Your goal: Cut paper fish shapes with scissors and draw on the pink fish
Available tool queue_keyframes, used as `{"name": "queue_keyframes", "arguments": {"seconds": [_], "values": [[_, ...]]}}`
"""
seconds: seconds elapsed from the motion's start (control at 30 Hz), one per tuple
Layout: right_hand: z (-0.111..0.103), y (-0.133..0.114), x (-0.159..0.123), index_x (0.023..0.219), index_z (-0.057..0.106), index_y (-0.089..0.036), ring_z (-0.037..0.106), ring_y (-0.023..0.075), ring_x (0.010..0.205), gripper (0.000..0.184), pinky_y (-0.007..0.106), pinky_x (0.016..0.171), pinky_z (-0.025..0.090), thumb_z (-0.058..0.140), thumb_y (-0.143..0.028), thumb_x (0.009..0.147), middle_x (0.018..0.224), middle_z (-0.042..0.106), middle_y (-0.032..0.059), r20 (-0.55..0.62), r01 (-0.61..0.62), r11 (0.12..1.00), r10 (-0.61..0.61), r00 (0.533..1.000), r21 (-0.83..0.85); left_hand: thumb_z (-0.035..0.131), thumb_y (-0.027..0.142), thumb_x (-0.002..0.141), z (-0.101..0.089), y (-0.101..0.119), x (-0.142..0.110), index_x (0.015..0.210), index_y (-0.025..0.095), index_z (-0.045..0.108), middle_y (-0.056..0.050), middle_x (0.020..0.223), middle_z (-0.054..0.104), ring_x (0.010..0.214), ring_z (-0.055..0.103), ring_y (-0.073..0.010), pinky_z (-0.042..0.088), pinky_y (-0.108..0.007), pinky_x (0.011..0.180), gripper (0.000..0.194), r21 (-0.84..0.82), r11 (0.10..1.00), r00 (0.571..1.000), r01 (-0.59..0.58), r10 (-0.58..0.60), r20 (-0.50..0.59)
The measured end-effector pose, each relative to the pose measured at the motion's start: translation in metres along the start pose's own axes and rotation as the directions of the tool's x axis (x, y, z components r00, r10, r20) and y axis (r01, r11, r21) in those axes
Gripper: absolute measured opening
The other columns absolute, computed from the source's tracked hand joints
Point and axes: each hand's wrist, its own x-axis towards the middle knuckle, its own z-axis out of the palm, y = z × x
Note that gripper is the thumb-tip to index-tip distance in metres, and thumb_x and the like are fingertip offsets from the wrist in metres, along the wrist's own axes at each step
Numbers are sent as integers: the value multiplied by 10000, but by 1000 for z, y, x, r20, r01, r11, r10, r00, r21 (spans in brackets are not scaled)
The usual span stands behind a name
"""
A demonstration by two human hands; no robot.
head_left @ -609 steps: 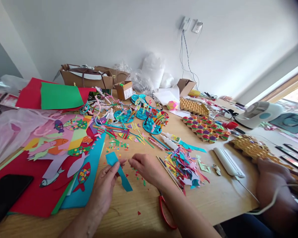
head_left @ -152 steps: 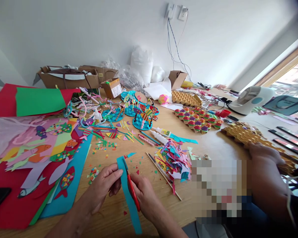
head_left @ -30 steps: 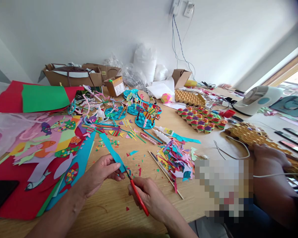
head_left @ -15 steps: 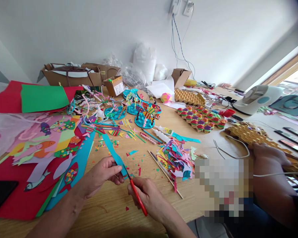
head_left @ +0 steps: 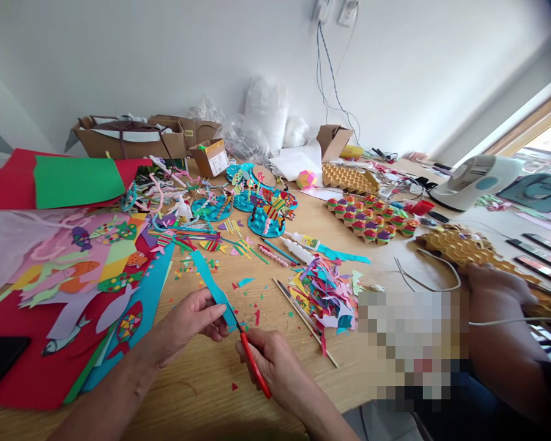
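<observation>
Between thumb and fingers, my left hand (head_left: 202, 315) pinches a blue paper strip (head_left: 205, 272) with a wavy edge, just above the wooden table (head_left: 202, 392). My right hand (head_left: 273, 361) is closed round red-handled scissors (head_left: 254, 364). The scissors' dark blades meet the strip's near end, right beside my left fingertips; part of the blades is hidden by the paper. Small red, green and blue paper scraps (head_left: 257, 315) lie under and beyond my hands. Right of them are thin wooden sticks (head_left: 305, 324) and a heap of coloured paper offcuts (head_left: 333, 294).
Paper fish (head_left: 128, 321) lie on coloured sheets (head_left: 32, 380) at left. Blue decorated discs (head_left: 266, 223), glue bottles (head_left: 298, 250) and painted egg cartons (head_left: 371, 217) stand farther back. Another person's arm (head_left: 500, 324) rests at right by a cardboard tray and a white cable (head_left: 441, 288).
Both hands keep nearly the same pose on the strip and scissors. The view has shifted very slightly; nothing else has visibly moved.
</observation>
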Motion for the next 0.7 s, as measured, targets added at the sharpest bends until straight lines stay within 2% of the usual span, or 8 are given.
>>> {"name": "queue_keyframes", "arguments": {"seconds": [0.13, 0.27, 0.47, 0.7], "values": [[0, -2, 0, 577, 414, -177, 343, 77, 460, 353, 214, 456, 227, 369, -371, 869, 480, 372, -49, 13, -21, 1000, 22, 1000, -14, 635, 406, 684, 0, 3, -1, 727, 151, 580, -2, 622, 636, 593, 588, -135, 466, -241, 544, 265, 20, 1000, 998, -14, 16, -68], [0, -4, 0, 575, 413, -176, 347, 77, 470, 331, 212, 460, 225, 371, -336, 862, 480, 370, -51, 15, -50, 999, 50, 999, -18, 643, 404, 665, 1, 4, -1, 697, 144, 586, 2, 586, 625, 567, 581, -129, 452, -229, 519, 267, 25, 1000, 996, -17, 19, -85], [-3, -7, 1, 593, 414, -175, 362, 78, 508, 314, 201, 481, 243, 381, -324, 868, 522, 403, -47, 23, -33, 999, 34, 999, -42, 643, 409, 654, 4, 1, 2, 704, 137, 594, -12, 587, 636, 569, 586, -137, 453, -239, 530, 281, 40, 999, 999, 24, -23, -39], [-2, -6, 0, 594, 410, -173, 338, 75, 501, 327, 199, 478, 242, 359, -327, 878, 523, 372, -53, 13, -9, 1000, 10, 1000, -25, 650, 426, 653, 3, -3, 2, 727, 135, 601, -5, 581, 631, 558, 572, -127, 450, -237, 532, 304, 10, 999, 999, 38, -38, -12]]}}
